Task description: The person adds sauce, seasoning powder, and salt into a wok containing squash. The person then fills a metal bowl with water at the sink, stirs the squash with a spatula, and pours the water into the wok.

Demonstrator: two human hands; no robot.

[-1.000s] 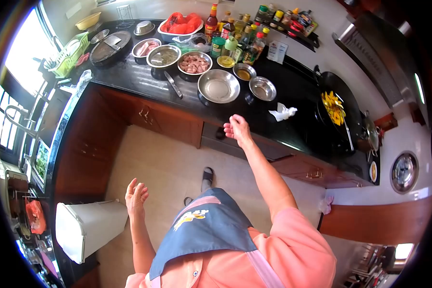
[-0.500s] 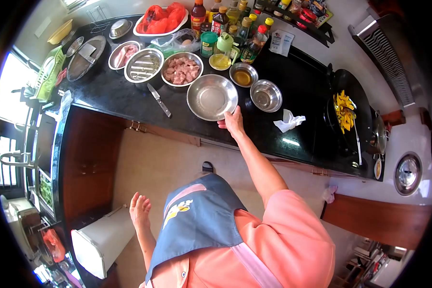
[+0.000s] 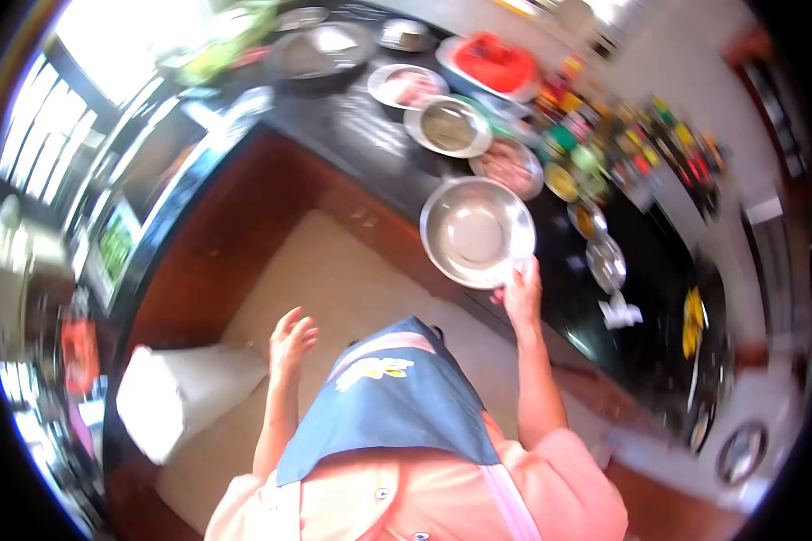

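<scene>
My right hand (image 3: pixel 521 293) grips the rim of a shiny metal bowl (image 3: pixel 476 231), which is lifted off and tilted towards me near the counter's front edge. Nothing solid shows inside it. My left hand (image 3: pixel 291 341) hangs over the floor beside the apron (image 3: pixel 379 388), its fingers loosely apart and holding nothing. Just behind the lifted bowl sit a bowl of cut meat (image 3: pixel 507 168), a metal bowl (image 3: pixel 448 126) and a bowl of pale meat (image 3: pixel 408 87).
Two small metal bowls, one with brown liquid (image 3: pixel 587 218) and another (image 3: pixel 606 263), stand right of it near a crumpled tissue (image 3: pixel 620 311). Bottles (image 3: pixel 641 135) crowd the back. A wok with yellow food (image 3: pixel 692 323) is far right. A white bin (image 3: pixel 185 397) stands left.
My right hand has lifted the metal bowl off the counter and drawn it towards me. My view has turned left, and the picture is blurred. My left hand has risen a little.
</scene>
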